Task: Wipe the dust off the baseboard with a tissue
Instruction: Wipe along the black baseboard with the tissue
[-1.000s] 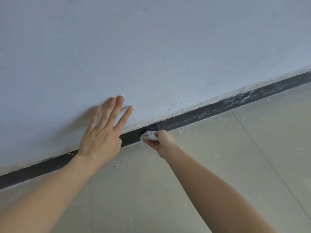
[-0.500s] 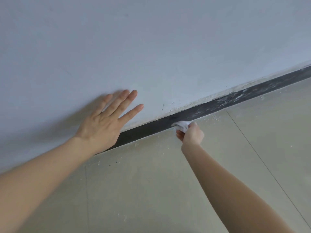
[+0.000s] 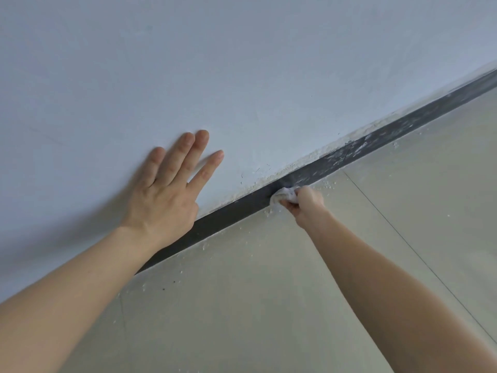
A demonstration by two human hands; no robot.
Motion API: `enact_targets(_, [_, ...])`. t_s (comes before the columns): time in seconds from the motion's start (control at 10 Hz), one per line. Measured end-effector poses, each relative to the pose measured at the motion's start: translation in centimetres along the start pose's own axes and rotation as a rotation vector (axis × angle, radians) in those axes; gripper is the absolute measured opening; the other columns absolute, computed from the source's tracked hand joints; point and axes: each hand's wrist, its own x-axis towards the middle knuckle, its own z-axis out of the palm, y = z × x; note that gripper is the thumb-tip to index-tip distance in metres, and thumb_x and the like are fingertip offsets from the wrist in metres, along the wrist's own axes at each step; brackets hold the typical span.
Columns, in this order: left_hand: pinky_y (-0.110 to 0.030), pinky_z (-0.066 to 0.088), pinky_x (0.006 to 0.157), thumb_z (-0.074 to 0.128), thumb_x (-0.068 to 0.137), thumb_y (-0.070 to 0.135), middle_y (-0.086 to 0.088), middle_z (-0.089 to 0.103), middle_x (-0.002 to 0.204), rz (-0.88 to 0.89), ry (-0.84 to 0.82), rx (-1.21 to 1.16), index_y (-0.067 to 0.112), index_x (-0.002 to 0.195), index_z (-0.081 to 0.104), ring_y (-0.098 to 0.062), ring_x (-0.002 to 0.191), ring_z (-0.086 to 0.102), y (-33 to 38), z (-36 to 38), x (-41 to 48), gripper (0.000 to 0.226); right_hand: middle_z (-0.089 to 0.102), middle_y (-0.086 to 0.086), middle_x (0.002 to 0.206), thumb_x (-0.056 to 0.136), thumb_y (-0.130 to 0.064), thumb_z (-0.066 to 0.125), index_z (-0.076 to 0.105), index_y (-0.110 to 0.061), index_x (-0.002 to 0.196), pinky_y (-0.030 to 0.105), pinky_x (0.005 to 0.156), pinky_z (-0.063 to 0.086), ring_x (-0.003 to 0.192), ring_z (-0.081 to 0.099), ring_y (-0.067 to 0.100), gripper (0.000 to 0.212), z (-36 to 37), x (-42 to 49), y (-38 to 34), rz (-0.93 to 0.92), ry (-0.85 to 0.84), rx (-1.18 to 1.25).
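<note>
Wall [image 3: 242, 63]: pale, plain, filled the upper half of the view. Tiled floor [image 3: 269, 305]: beige, lower half, one thin grout line [image 3: 403, 238] running off to the right.

Baseboard [image 3: 234, 214]: a dark strip where wall met floor, running diagonally from lower left to upper right. Left of the tissue it looked clean and evenly dark. Right of the tissue it was streaked with white dust all the way to the frame edge.

Step, as a judgement: mid-wipe, with part of the strip done and the dusty stretch to the right not yet reached. The next move called for sliding the wad rightward along the strip's face with steady pressure, flat enough to cover it top to bottom. A fresh side of the tissue was probably needed soon, given the heavy dust ahead.

Left hand [image 3: 166, 195]: laid flat on the wall just above the baseboard, fingers straight and a little spread, grasping nothing. It looked like a brace. The forearm came in from the lower left.

Right hand [image 3: 306, 203]: fingers curled tight round the tissue, pressing it against the baseboard. The arm reached out nearly straight from the lower right.

Tissue [image 3: 282, 195]: a small white crumpled wad between the right hand and the baseboard, touching the strip at the line between the clean and dusty parts.

White crumbs [image 3: 325, 185]: scattered on the floor along the foot of the baseboard, thickest just beside the right hand. Rough flaking also showed along the wall's bottom edge.
</note>
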Motion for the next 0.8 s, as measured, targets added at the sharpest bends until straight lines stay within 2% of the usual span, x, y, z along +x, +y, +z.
enact_targets(0.1, [-0.039, -0.016, 0.117, 0.044, 0.073, 0.015, -0.01, -0.013, 0.16, -0.004, 0.035, 0.05, 0.024, 0.156, 0.013, -0.021, 0.147, -0.016, 0.1, 0.8, 0.1, 0.089, 0.059, 0.016, 0.081, 0.085, 0.011, 0.033, 0.05, -0.006, 0.073, 0.026, 0.068, 0.055, 0.063, 0.056, 0.021, 0.027, -2.0, -0.7, -2.6, -0.182, 0.118, 0.159])
enact_targets(0.2, [-0.038, -0.018, 0.117, 0.046, 0.073, 0.015, -0.009, -0.013, 0.16, -0.027, 0.038, 0.059, 0.025, 0.155, 0.015, -0.02, 0.147, -0.017, 0.3, 1.2, 0.2, 0.089, 0.063, 0.004, 0.049, 0.087, 0.001, 0.041, 0.056, -0.01, 0.073, 0.027, 0.058, 0.054, 0.058, 0.056, 0.02, 0.023, -2.2, -1.1, -1.7, -0.148, 0.176, 0.003])
enact_targets(0.3, [-0.036, -0.019, 0.117, 0.046, 0.073, 0.015, -0.008, -0.014, 0.16, -0.038, 0.042, 0.025, 0.026, 0.155, 0.014, -0.019, 0.147, -0.018, 0.5, 1.3, 0.2, 0.088, 0.066, 0.006, 0.056, 0.079, -0.012, 0.052, 0.06, -0.01, 0.076, 0.026, 0.051, 0.051, 0.056, 0.054, 0.019, 0.008, 1.0, -4.1, 4.4, 0.114, -0.138, -0.252])
enact_targets(0.4, [-0.036, -0.018, 0.116, 0.044, 0.073, 0.015, -0.009, -0.014, 0.16, -0.028, 0.051, 0.037, 0.025, 0.155, 0.014, -0.019, 0.146, -0.019, 0.4, 1.3, 0.3, 0.088, 0.069, 0.016, 0.074, 0.088, -0.001, 0.038, 0.064, 0.0, 0.088, 0.027, 0.058, 0.057, 0.062, 0.06, 0.022, 0.026, 5.5, -7.0, 8.6, 0.267, -0.411, -0.285])
enact_targets(0.5, [-0.036, -0.016, 0.116, 0.041, 0.075, 0.015, -0.009, -0.014, 0.16, -0.021, 0.072, 0.035, 0.024, 0.156, 0.014, -0.02, 0.146, -0.019, 0.3, 1.2, 0.3, 0.086, 0.068, 0.017, 0.083, 0.083, 0.014, 0.045, 0.064, 0.003, 0.078, 0.021, 0.069, 0.052, 0.071, 0.058, 0.019, 0.023, 7.1, -7.9, 6.7, 0.209, -0.485, -0.306])
enact_targets(0.6, [-0.036, -0.016, 0.116, 0.039, 0.078, 0.014, -0.008, -0.015, 0.16, -0.021, 0.075, 0.007, 0.023, 0.156, 0.011, -0.019, 0.146, -0.019, 0.3, 1.2, 0.2, 0.084, 0.063, 0.019, 0.083, 0.074, 0.024, 0.051, 0.06, 0.006, 0.069, 0.018, 0.064, 0.053, 0.077, 0.058, 0.023, 0.021, 4.4, -6.0, 1.6, -0.003, -0.313, -0.22])
enact_targets(0.7, [-0.037, -0.013, 0.116, 0.036, 0.08, 0.013, -0.008, -0.015, 0.16, -0.018, 0.088, -0.001, 0.023, 0.156, 0.011, -0.02, 0.146, -0.019, 0.3, 1.1, 0.1, 0.081, 0.063, 0.02, 0.084, 0.083, 0.018, 0.039, 0.058, 0.008, 0.081, 0.023, 0.065, 0.059, 0.072, 0.062, 0.025, 0.021, 0.0, -4.1, -3.0, -0.155, 0.01, 0.21])
enact_targets(0.8, [-0.037, -0.009, 0.116, 0.036, 0.081, 0.013, -0.009, -0.014, 0.16, -0.021, 0.108, -0.003, 0.022, 0.156, 0.012, -0.02, 0.147, -0.016, 0.3, 1.1, 0.2, 0.08, 0.064, 0.016, 0.076, 0.087, 0.005, 0.034, 0.06, 0.005, 0.091, 0.024, 0.051, 0.054, 0.053, 0.061, 0.018, 0.027, 0.0, -4.8, -2.4, -0.12, 0.071, 0.063])
